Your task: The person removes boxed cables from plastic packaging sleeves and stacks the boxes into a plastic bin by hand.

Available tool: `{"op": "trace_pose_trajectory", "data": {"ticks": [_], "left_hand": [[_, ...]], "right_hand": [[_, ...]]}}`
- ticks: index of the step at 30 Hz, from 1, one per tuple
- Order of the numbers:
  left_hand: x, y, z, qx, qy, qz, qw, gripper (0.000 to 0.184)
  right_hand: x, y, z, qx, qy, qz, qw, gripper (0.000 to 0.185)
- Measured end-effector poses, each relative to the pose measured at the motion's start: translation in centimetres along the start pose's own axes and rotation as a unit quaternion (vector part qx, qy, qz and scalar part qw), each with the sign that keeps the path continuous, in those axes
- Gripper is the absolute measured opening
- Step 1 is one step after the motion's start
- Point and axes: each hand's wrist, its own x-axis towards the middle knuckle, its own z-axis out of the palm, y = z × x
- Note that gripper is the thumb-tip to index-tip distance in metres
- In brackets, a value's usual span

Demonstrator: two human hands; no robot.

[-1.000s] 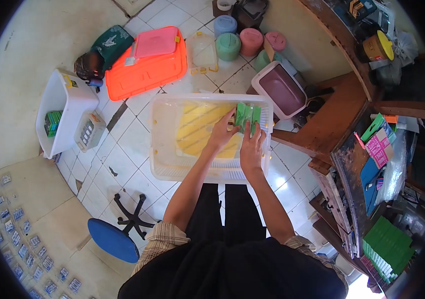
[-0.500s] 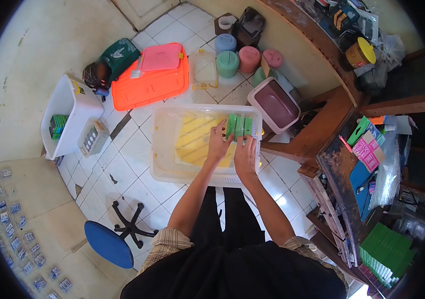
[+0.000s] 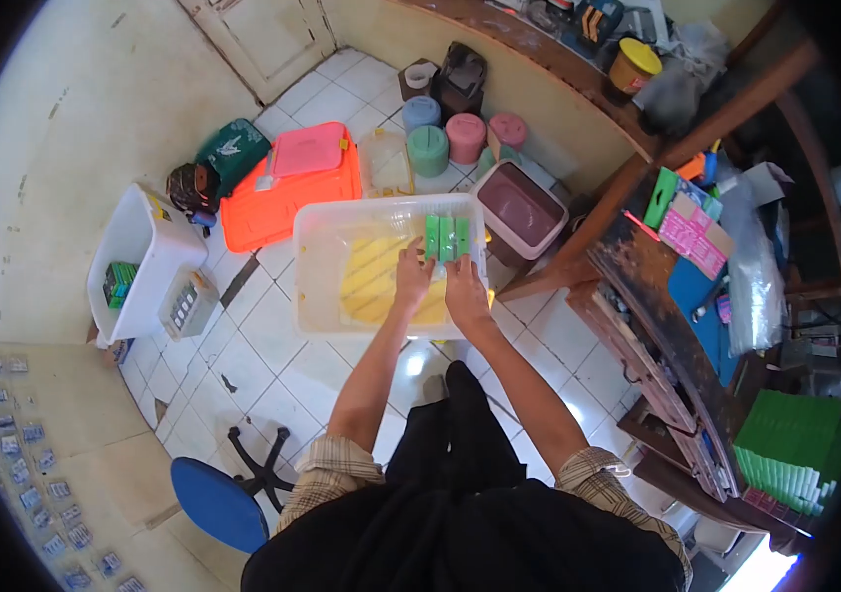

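A row of small green boxes (image 3: 447,237) lies side by side at the far right end of a clear plastic bin (image 3: 320,219). My left hand (image 3: 413,273) is at the left, near corner of the row, its fingers bent against the boxes. At their near edge, my right hand (image 3: 465,289) has its fingers curled onto them. The exact grip is partly hidden by the fingers. Beneath, a yellow sheet (image 3: 366,281) with pale diagonal stripes covers part of the bin's floor.
Beyond the bin lie an orange lid (image 3: 287,212) and several round canisters (image 3: 428,150). A white tub (image 3: 149,247) with green boxes stands left, a blue-seated chair (image 3: 215,503) nearer. A maroon basin (image 3: 524,209) and a cluttered desk (image 3: 652,271) are on the right.
The view has shifted, and one leg has stepped forward towards the bin. Both hands remain at the green boxes, which stay at the bin's far right end.
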Motion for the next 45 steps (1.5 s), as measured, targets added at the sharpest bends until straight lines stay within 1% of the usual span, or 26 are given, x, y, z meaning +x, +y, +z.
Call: {"op": "trace_pose_trajectory", "data": {"ticks": [2,6,9,12,13,14,15,16,17,18,20,21,22,23,25,26,27,29,30,31,34,36,38,41,42,45], "left_hand": [[-1.4,1.9,-1.5,-0.032,0.007,-0.012,0.999,0.047],[-4.7,4.7,-5.5,-0.086,-0.075,0.095,0.989,0.037],[-7.9,6.3,-7.2,-0.067,-0.136,0.197,0.968,0.027],[-14.0,7.6,-7.9,-0.03,-0.25,0.172,0.952,0.03],[-16.3,5.9,-6.5,0.002,-0.211,0.241,0.947,0.029],[-19.0,4.6,-5.4,-0.11,-0.231,0.221,0.941,0.029],[-20.6,1.7,-4.5,-0.066,-0.313,0.162,0.933,0.027],[-22.7,-0.1,-4.0,-0.073,-0.376,0.12,0.916,0.027],[-24.3,-1.9,-3.6,0.096,-0.401,0.147,0.899,0.026],[-26.3,-4.7,-3.3,0.109,-0.389,0.138,0.904,0.029],[-30.2,-8.1,-3.7,0.124,-0.341,-0.046,0.931,0.031],[-32.0,-10.4,-4.0,0.113,-0.273,-0.032,0.955,0.031],[-33.1,-19.4,-1.6,0.105,-0.214,-0.198,0.951,0.031],[-34.4,-21.8,-1.3,0.162,-0.216,-0.215,0.939,0.031],[-34.0,-21.1,-0.2,0.225,-0.228,-0.215,0.923,0.031],[-33.0,-19.8,0.1,0.209,-0.264,-0.131,0.932,0.029],[-31.9,-18.2,0.5,0.191,-0.297,-0.047,0.934,0.027],[-31.2,-4.3,2.9,0.103,-0.262,-0.015,0.96,0.024],[-30.0,-0.7,5.2,0.106,-0.286,0.108,0.946,0.02],[-29.5,4.7,7.4,0.007,-0.305,0.176,0.936,0.019],[-30.0,23.4,13.9,-0.085,-0.363,0.362,0.854,0.016],[-31.0,33.2,18.5,-0.164,-0.362,0.472,0.787,0.015],[-32.3,41.3,23.0,-0.272,-0.385,0.477,0.742,0.008],[-34.9,51.1,29.1,-0.368,-0.362,0.442,0.734,0.011],[-35.6,53.5,30.8,-0.398,-0.401,0.389,0.727,0.017],[-36.8,58.7,35.2,-0.372,-0.402,0.401,0.734,0.043]], "right_hand": [[-2.0,0.1,-1.0,-0.004,0.059,-0.014,0.998,0.026],[-8.2,1.6,-6.2,0.033,0.129,-0.051,0.99,0.022],[-14.9,4.1,-8.3,0.056,0.09,0.012,0.994,0.018],[-23.5,9.9,-4.8,0.053,0.038,0.117,0.991,0.013],[-27.2,13.0,-2.1,0.069,0.019,0.128,0.989,0.016],[-31.5,15.7,0.1,0.068,-0.047,0.173,0.981,0.02],[-37.0,21.4,6.9,0.028,-0.105,0.209,0.972,0.024],[-41.2,18.8,3.8,0.058,-0.136,0.345,0.927,0.027],[-44.5,19.2,3.0,0.052,-0.176,0.404,0.896,0.027],[-47.6,20.0,3.1,0.045,-0.206,0.44,0.873,0.026],[-52.5,21.6,2.7,0.046,-0.246,0.499,0.83,0.025],[-54.0,22.4,3.1,0.052,-0.235,0.506,0.828,0.024],[-54.7,22.4,2.3,0.062,-0.228,0.515,0.824,0.024],[-55.1,22.8,2.0,0.074,-0.203,0.511,0.832,0.023],[-54.9,24.1,1.7,0.095,-0.122,0.477,0.865,0.022],[-54.4,24.9,1.5,0.105,-0.063,0.446,0.887,0.022],[-53.0,25.6,0.6,0.111,0.003,0.407,0.907,0.021],[-48.4,24.1,-6.7,0.124,0.133,0.319,0.93,0.018],[-45.7,22.8,-11.6,0.126,0.195,0.266,0.936,0.016],[-43.5,21.1,-17.4,0.129,0.215,0.278,0.927,0.01],[-41.5,21.3,-30.9,0.026,0.371,0.077,0.925,0.015],[-42.0,20.7,-40.0,-0.074,0.461,0.034,0.883,0.024],[-43.3,22.4,-45.4,-0.19,0.537,0.061,0.82,0.028],[-44.9,23.3,-51.7,-0.28,0.544,0.158,0.775,0.031],[-45.3,23.6,-53.0,-0.297,0.526,0.194,0.773,0.033],[-46.1,25.0,-53.9,-0.318,0.491,0.265,0.767,0.041]]}}
